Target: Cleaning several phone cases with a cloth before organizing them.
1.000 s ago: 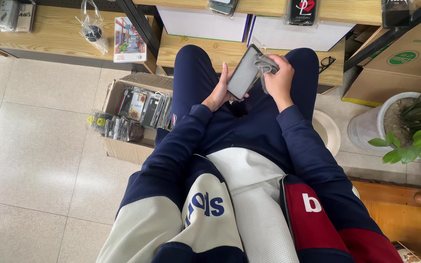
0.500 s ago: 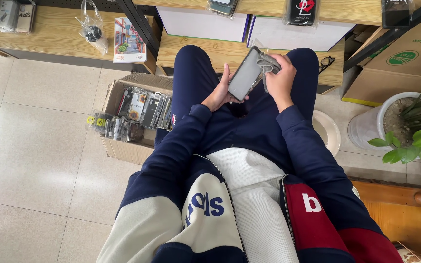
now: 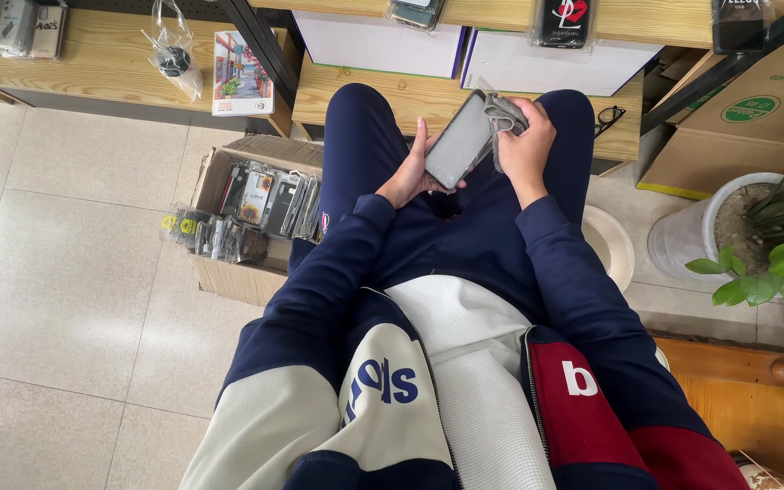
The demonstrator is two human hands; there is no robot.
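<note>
Pale floor tiles (image 3: pixel 65 272) and wooden shelves (image 3: pixel 93 63) are seen beyond the knees. A flat dark rectangular phone (image 3: pixel 458 141) is cradled by the left hand (image 3: pixel 407 174). A crumpled grey cloth (image 3: pixel 504 116), now shifted to the phone's far right edge, is gripped by the closed right hand (image 3: pixel 528 145).

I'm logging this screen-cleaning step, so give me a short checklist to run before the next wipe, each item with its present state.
1. Left hand supports the phone from below: ok.
2. Right hand holds the grey cloth: ok.
3. Cloth touches the phone's top edge: ok.
4. Screen face up toward the camera: ok.
5. Screen free of smudges: cannot tell.
6. Phone held over the lap, away from the cardboard box: ok.
</note>
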